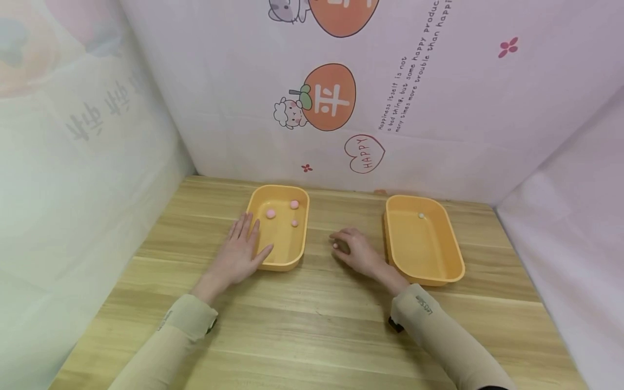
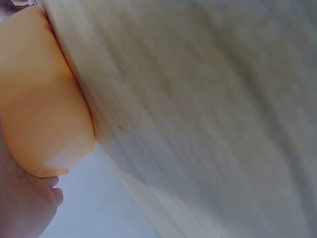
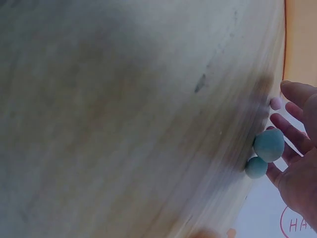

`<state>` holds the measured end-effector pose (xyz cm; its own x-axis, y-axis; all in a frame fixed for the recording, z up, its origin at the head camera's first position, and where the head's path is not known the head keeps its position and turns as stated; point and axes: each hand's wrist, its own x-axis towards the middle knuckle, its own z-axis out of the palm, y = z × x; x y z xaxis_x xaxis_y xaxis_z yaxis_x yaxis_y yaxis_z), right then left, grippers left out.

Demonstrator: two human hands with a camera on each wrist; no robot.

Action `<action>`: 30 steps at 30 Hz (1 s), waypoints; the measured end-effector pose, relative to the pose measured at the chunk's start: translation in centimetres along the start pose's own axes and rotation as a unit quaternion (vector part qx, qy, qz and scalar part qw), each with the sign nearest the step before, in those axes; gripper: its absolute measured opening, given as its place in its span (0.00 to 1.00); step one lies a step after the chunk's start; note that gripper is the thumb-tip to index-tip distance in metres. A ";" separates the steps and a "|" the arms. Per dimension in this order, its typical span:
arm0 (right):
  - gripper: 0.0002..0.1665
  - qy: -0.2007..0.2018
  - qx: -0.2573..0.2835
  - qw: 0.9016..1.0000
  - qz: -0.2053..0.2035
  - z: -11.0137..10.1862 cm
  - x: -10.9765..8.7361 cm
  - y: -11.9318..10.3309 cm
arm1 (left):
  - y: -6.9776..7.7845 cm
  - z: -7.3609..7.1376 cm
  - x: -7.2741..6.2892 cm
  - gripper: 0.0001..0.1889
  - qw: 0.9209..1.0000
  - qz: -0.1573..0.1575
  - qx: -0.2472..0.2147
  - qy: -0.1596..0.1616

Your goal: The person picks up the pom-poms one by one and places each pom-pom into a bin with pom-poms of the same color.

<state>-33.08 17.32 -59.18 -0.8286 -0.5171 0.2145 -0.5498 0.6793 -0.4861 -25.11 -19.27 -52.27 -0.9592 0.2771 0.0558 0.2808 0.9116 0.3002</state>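
My left hand [image 1: 236, 255] lies with straight, spread fingers against the left wall of a yellow-orange tray [image 1: 306, 238], its thumb over the near rim. In this tray are three pink balls, one of them a larger pink ball [image 1: 270, 213]. My right hand [image 1: 359, 251] is low over the table between the two trays, fingers loosely bent. A small pink ball [image 1: 335, 245] is between the tips of its thumb and forefinger, with no firm pinch visible. In the right wrist view, a large teal ball [image 3: 269, 145] and a smaller teal ball [image 3: 256, 167] appear beneath the hand.
A second yellow-orange tray [image 1: 439, 279] stands right of my right hand, with a small pale ball [image 1: 421, 215] inside. The wooden table [image 1: 302, 330] ends at a printed cloth wall [image 1: 234, 108] behind the trays. Further pale cloth hangs at both sides.
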 end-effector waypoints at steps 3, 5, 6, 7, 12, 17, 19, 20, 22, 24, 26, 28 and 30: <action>0.24 -0.001 -0.027 1.000 -0.009 0.7 0.1 0.9 | 0.1 0.0 0.0 0.48 1.000 0.002 0.001 0.001; 0.24 -0.002 -0.038 0.999 -0.008 0.8 0.0 1.1 | 0.1 0.0 0.0 0.48 1.000 0.002 0.002 0.001; 0.24 -0.001 -0.037 0.999 -0.006 0.8 0.0 0.9 | 0.1 0.0 0.0 0.48 1.000 0.001 0.002 0.001; 0.24 0.003 -0.036 0.999 -0.008 0.8 -0.1 0.8 | 0.1 0.1 0.0 0.48 1.000 0.001 0.002 0.000; 0.26 0.011 -0.035 0.999 -0.016 0.3 -0.7 -0.8 | 0.1 0.2 0.0 0.48 1.000 -0.002 0.002 -0.004; 0.33 0.006 -0.052 0.999 -0.006 1.1 -0.7 -0.1 | 0.1 0.4 0.1 0.48 1.000 -0.002 0.006 -0.001; 0.36 0.008 -0.052 0.999 -0.005 1.2 -0.7 0.1 | 0.0 0.4 0.1 0.48 1.000 -0.002 0.006 0.001; 0.37 0.009 -0.051 0.999 -0.005 1.3 -0.8 0.2 | 0.0 0.5 0.1 0.48 1.000 -0.001 0.006 0.002; 0.36 0.014 -0.051 0.999 -0.010 1.3 -0.8 0.3 | 0.0 0.5 0.1 0.48 1.000 -0.001 0.006 0.003; 0.32 0.019 -0.045 0.999 -0.013 1.3 -0.9 0.3 | -0.1 0.5 0.2 0.48 1.000 0.001 0.005 0.004; 0.27 0.021 -0.043 0.999 -0.019 1.3 -1.1 0.2 | -0.1 0.5 0.2 0.48 1.000 0.003 0.006 0.004; 0.20 0.027 -0.035 0.999 -0.024 0.9 -1.2 -0.5 | -0.2 0.5 0.2 0.48 1.000 0.004 0.008 0.005; 0.15 0.032 -0.028 0.999 -0.028 0.0 -1.4 -1.7 | -0.3 0.5 0.3 0.48 1.000 0.004 0.009 0.006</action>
<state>-31.01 16.85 -58.67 -0.8002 -0.5225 0.2944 -0.5993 0.6789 -0.4241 -25.42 -19.31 -52.85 -0.9572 0.2808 0.0695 0.2888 0.9145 0.2834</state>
